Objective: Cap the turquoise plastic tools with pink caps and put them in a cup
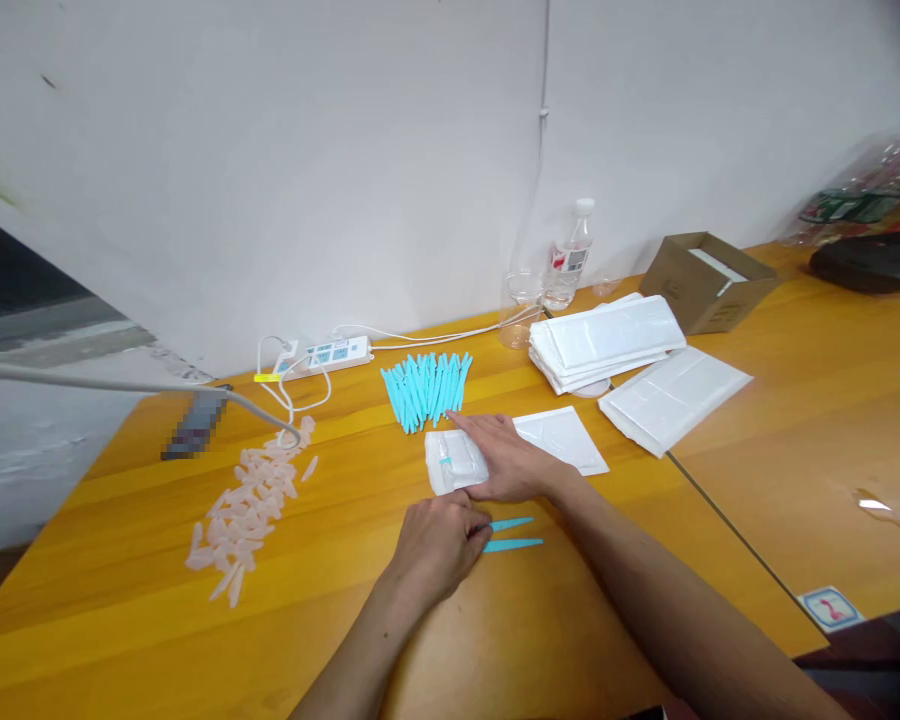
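Note:
My right hand (506, 457) lies with fingers stretched out over a white plastic-wrapped packet (444, 462), touching its right part. A small blue spot shows on the packet's left part. My left hand (441, 538) is closed at the packet's near edge, fingers curled downward; what they pinch, if anything, is hidden. Two turquoise tapered strips (516, 544) stick out to the right from beside my left fingers, their left ends covered. Beyond my right fingertips lies a pile of similar turquoise strips (424, 390). A flat white packet (570, 440) extends right from behind my right hand.
Pale pink tapered pieces (247, 510) are scattered at left, near a phone-like object (195, 425) and a power strip (337, 353). Stacked white packets (607, 335), another packet (675, 400), a cardboard box (709, 285), a water bottle (570, 260) and a clear cup (521, 310) stand rightward.

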The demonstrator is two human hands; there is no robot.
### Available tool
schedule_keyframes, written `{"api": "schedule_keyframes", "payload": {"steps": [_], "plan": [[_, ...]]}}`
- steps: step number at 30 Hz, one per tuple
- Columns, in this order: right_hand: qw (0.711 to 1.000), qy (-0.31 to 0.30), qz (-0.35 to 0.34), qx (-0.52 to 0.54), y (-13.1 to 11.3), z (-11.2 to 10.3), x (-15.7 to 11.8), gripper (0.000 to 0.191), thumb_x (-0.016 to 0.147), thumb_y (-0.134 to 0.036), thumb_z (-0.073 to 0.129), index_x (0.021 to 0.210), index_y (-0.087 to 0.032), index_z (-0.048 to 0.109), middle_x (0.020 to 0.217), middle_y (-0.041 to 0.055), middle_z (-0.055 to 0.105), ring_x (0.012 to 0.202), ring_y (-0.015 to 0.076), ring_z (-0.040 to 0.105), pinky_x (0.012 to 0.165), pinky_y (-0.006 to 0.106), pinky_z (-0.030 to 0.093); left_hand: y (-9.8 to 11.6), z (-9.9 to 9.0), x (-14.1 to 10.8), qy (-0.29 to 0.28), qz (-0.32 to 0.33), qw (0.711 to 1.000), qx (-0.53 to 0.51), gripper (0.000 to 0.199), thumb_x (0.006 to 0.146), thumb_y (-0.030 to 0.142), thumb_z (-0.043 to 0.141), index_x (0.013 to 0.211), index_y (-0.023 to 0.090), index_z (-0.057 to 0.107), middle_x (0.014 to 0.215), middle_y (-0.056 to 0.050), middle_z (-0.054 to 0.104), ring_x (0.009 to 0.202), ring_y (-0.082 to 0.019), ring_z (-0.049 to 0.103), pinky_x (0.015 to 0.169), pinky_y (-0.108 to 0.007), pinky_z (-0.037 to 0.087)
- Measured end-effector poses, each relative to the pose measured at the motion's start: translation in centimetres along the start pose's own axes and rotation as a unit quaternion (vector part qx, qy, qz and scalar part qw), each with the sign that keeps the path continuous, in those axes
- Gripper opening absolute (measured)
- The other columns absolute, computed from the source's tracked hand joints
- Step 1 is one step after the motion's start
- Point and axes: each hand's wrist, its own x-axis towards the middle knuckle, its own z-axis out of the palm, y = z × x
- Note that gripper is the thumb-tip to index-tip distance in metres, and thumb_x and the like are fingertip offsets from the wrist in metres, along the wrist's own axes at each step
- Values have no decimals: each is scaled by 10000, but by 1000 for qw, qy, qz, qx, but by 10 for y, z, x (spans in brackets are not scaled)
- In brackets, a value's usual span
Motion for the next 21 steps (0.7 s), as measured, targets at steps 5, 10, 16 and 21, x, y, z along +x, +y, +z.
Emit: {"api": "schedule_keyframes", "payload": {"steps": [5, 10, 16, 21], "plan": [[1000, 11, 6, 24, 3, -1, -1, 1084, 728, -462, 720, 1576, -216, 91, 1482, 171, 421, 1310, 353, 406, 1066, 516, 260, -5, -19, -8, 35, 48, 997, -39, 158, 888, 226, 564, 813, 234, 704, 902, -37, 687, 841, -193, 642, 709, -292, 464], [999, 21, 11, 34, 5, 1, -1, 1059, 734, -416, 712, 1575, -213, 104, 1486, 164, 419, 1316, 343, 406, 1079, 498, 261, -41, -46, -28, 244, -102, 906, -329, 314, 882, 308, 624, 1192, 270, 587, 920, -9, 643, 786, -146, 673, 754, -296, 553], [999, 21, 8, 41, 1, 1, 0, 1045, 739, -415, 710, 1573, -212, 113, 1462, 170, 443, 1290, 338, 437, 1072, 499, 267, -61, -32, -5, 391, -207, 720, -535, 755, 793, 329, 738, 1437, 294, 345, 875, 32, 612, 711, -125, 719, 751, -305, 604], [999, 29, 2, 40, -4, 0, -1, 1033, 745, -398, 705, 1572, -203, 117, 1467, 169, 439, 1301, 330, 430, 1076, 484, 268, -54, -8, 10, 408, -206, 683, -569, 830, 784, 333, 752, 1466, 349, 279, 832, 55, 640, 703, -120, 722, 770, -326, 605]]}}
